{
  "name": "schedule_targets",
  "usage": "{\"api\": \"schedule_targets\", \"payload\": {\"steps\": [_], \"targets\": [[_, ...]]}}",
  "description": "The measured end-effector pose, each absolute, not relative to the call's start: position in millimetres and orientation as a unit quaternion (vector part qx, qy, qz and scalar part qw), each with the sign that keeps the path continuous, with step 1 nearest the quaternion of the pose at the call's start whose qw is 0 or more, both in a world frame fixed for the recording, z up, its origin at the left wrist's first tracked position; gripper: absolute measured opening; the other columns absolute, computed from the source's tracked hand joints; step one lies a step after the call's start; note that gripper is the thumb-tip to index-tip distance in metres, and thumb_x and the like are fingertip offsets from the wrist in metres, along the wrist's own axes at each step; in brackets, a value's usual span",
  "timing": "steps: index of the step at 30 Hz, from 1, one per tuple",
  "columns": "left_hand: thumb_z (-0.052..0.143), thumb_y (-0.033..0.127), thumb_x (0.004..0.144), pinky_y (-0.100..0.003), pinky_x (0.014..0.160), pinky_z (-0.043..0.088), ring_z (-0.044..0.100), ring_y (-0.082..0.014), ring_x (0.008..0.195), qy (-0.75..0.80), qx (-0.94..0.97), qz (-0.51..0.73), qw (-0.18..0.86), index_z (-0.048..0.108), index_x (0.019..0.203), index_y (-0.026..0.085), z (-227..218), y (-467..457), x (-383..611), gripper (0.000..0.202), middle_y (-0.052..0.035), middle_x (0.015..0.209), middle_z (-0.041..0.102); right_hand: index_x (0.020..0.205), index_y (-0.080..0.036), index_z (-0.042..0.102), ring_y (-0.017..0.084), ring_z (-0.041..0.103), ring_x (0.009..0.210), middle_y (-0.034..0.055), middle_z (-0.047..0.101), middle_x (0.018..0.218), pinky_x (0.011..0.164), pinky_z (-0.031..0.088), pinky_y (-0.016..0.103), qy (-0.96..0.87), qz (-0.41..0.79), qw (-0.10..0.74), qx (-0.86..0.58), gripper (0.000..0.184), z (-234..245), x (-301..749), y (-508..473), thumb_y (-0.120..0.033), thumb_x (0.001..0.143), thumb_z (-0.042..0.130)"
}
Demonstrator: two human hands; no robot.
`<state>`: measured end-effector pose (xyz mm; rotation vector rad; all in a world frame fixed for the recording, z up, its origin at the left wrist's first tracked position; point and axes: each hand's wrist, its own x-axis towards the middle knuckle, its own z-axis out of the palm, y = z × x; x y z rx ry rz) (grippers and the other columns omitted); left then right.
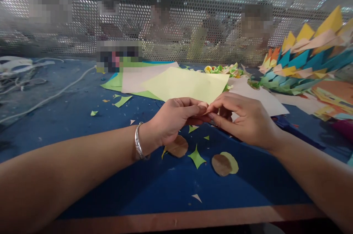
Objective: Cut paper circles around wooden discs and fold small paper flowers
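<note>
at the middle of the frame, the fingertips of both hands are brought together above a blue counter [154,190]. the left hand [176,118] is entered from the left side, with its thumb and fingers pressed together; the right hand [245,118] is met to it from the right, with its fingers curled and thumb and forefinger drawn close. whether a small piece is pinched between them cannot be told, since the meeting point is covered by the fingers.

just below the left hand, a brown disc [178,146] is seen, its upper left part hidden by the heel of that hand; whether it is touched cannot be told. right of it, a green scrap [197,157] is laid with its points up, down and sideways. further right, a second brown disc [220,165] is lapped over a pale yellow disc [234,162], the pair being spread left to right below the right hand, which seems the nearer one. no clear long axis is shown by the round single disc.

beyond the fingertips, toward the upper middle, a pale yellow sheet [190,83] is laid, and a white sheet [259,96] is partly covered by the right hand.
</note>
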<state>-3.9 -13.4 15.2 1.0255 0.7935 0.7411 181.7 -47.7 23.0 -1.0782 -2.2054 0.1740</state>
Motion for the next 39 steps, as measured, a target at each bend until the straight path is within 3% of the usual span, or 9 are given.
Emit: {"api": "schedule_targets", "payload": {"steps": [12, 19, 39], "targets": [[0.066, 0.020, 0.087, -0.019, 0.068, 0.051, 0.063, -0.0073, 0.066, 0.333, 0.543, 0.390, 0.665, 0.071, 0.076, 0.015, 12, -23, -4, 0.014, 0.0001, 0.071, 0.071, 0.079, -0.020, 0.065, 0.009, 0.051, 0.051, -0.0003, 0.061, 0.069, 0.047, 0.040, 0.023, -0.789, 0.150, 0.373, -0.464, 0.009, 22, 179, -49, -0.026, 0.086, 0.063], [0.078, 0.022, 0.077, -0.023, 0.076, 0.053, 0.065, -0.0102, 0.078, 0.291, 0.595, 0.416, 0.624, 0.073, 0.093, 0.011, 9, -24, -6, 0.020, -0.0037, 0.089, 0.075, 0.076, -0.018, 0.064, 0.007, 0.046, 0.046, -0.0016, 0.060, 0.060, 0.041, 0.034, 0.020, -0.738, 0.216, 0.408, -0.493, 0.012, 23, 176, -49, -0.028, 0.081, 0.067], [0.072, 0.020, 0.082, -0.018, 0.066, 0.057, 0.069, -0.0095, 0.068, 0.353, 0.591, 0.405, 0.601, 0.075, 0.084, 0.013, 9, -21, -5, 0.008, -0.0017, 0.074, 0.075, 0.077, -0.017, 0.064, 0.006, 0.050, 0.044, -0.0033, 0.059, 0.059, 0.041, 0.039, 0.018, -0.722, 0.263, 0.412, -0.490, 0.014, 19, 176, -47, -0.029, 0.082, 0.069]]}}
